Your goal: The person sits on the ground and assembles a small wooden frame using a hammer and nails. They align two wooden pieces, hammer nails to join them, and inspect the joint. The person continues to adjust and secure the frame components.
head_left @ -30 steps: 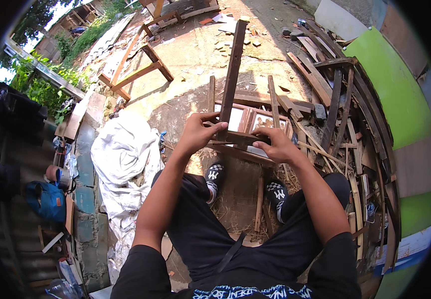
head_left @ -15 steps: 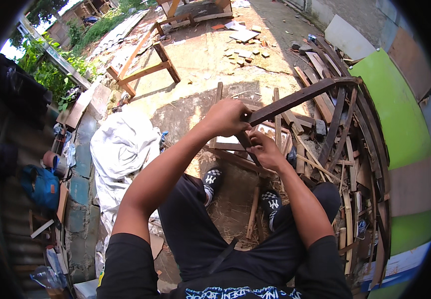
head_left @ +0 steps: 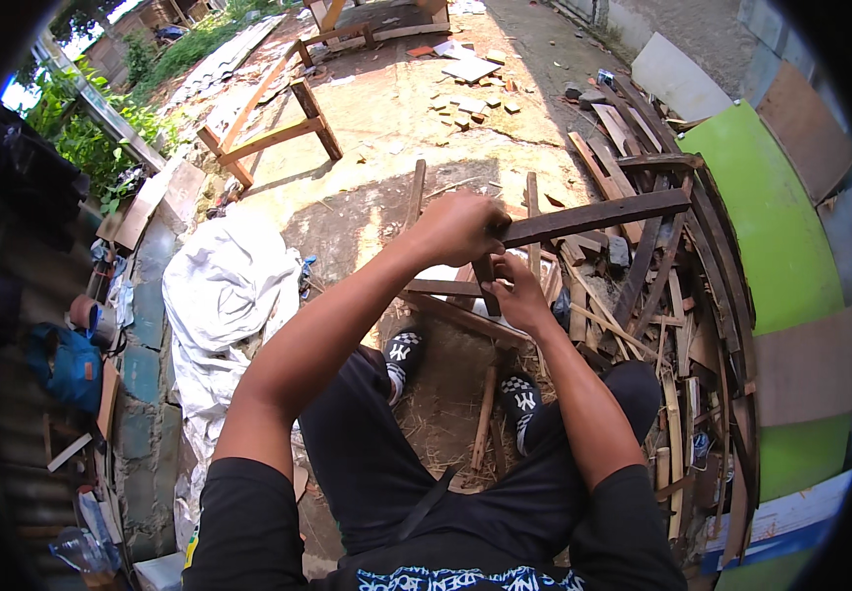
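Observation:
My left hand point(head_left: 463, 229) is closed around the near end of a long dark wooden bar point(head_left: 598, 217), where it meets a short dark wooden piece point(head_left: 486, 286). The long bar points out to the right at a slight upward slant. Just below, my right hand point(head_left: 519, 293) has its fingers curled against the short piece, thumb and fingertips close to the corner. How the two pieces join is hidden behind my left fingers. Beneath my hands, a wooden frame point(head_left: 465, 313) stands on the ground between my feet, partly covered by my hands.
Scrap timber point(head_left: 657, 261) is piled on the right, beside green boards point(head_left: 771, 217). A white cloth point(head_left: 224, 295) lies heaped on the left. Farther off stand a wooden frame point(head_left: 273, 143) and scattered small blocks point(head_left: 470, 108). A blue bag point(head_left: 71, 366) sits far left.
The long bar's right end has dropped lower, so the bar lies flatter. My right hand has shifted slightly up toward the corner. The whole view has moved a little.

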Motion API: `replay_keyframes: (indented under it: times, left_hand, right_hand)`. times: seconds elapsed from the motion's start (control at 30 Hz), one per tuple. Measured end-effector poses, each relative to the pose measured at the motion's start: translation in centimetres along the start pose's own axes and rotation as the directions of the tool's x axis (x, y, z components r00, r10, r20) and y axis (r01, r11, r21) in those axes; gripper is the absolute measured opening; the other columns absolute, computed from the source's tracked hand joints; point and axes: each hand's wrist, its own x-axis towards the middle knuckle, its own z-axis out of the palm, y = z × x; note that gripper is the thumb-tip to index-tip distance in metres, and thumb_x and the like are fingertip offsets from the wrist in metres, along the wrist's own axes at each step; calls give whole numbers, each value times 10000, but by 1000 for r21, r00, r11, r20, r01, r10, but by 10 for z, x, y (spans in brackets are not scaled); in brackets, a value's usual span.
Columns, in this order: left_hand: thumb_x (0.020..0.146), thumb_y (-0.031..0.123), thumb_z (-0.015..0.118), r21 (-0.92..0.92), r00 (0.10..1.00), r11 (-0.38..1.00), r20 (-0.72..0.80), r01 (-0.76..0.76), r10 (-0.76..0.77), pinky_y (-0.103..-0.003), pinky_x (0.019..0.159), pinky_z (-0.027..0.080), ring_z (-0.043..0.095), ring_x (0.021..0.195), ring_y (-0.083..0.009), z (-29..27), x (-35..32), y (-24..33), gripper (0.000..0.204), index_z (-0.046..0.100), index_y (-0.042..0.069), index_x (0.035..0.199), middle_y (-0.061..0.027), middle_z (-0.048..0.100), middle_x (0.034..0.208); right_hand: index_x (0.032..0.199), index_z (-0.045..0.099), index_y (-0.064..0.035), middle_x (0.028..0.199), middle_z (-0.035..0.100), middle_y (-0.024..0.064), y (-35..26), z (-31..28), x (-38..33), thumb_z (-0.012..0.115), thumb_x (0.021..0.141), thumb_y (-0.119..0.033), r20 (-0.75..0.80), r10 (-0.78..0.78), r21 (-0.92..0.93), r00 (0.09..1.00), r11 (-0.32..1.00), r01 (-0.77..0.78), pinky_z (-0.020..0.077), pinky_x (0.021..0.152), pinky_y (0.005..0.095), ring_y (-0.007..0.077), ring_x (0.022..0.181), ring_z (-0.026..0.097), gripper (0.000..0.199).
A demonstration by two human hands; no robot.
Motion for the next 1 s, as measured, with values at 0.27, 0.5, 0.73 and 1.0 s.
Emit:
replay_keyframes:
  times: [0.27,0.5,0.73,1.0]
  left_hand:
    - [799,232,759,28,996,996,1,-87,87,-460,778,543,702,894,-352,0,-2,-1,215,755,129,987,-128,731,896]
    - [788,245,784,78,994,991,4,-107,107,-447,802,552,705,919,-336,3,-1,6,296,768,159,1071,-113,738,944]
    - [793,265,799,36,996,998,80,-52,49,-440,801,548,709,918,-329,-2,-9,6,284,768,156,1054,-100,745,950]
    - [775,225,804,30,990,992,-58,-126,127,-447,805,557,706,912,-337,16,-3,5,341,766,150,1106,-125,740,960]
  right_hand:
    - [1286,522,-28,1194,690,161,3,-1,-3,640,919,69,4,39,11,999,999,-39,554,991,384,254,1168,671,397]
    - [1253,632,-9,1208,684,263,-36,-50,-16,712,947,-267,265,201,-533,943,845,-30,534,925,424,387,1109,671,407]
    - [1096,707,-71,1106,713,67,-160,-108,-40,801,847,-189,6,-493,-737,870,586,337,503,935,432,269,1060,658,291]
    - [1372,658,-257,981,687,108,-115,-116,-8,752,877,-232,253,-194,-726,948,610,319,518,836,435,300,976,662,504]
